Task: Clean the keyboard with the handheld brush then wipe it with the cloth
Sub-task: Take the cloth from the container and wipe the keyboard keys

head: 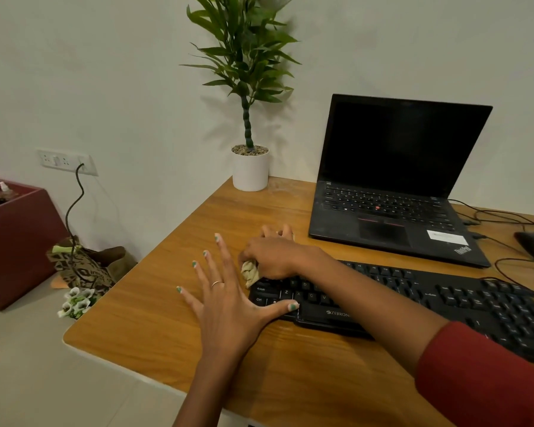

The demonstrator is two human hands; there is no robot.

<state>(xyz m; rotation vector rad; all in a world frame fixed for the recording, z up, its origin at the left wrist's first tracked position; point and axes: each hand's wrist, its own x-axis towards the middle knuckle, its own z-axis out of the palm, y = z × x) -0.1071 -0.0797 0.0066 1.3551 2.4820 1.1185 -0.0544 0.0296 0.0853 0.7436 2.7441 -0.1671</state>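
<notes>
— Cloth (249, 273) location?
— It is gripped, crumpled, in the right hand (270, 257), pressed on the keyboard's (438, 306) left end, centre frame.
— Left hand (225, 298)?
— Fingers are spread flat on the bench (142, 318); the thumb is rested on the keyboard's corner.

Dim, warm indoor lighting throughout, with a greenish cast on the wall (105, 72). Soft, diffuse shadows of the plant (247, 57) thrown onto the wall behind and to both sides. Faint sheen on the wooden surface (154, 318) near its front edge. Dark, reflection-free laptop screen (398, 143). Slight motion blur around the right hand (275, 257); left hand (225, 300) sharper. Wide-angle bending visible toward the frame edges, straight lines bowing outward. Overall mild softness and compression noise.
</notes>
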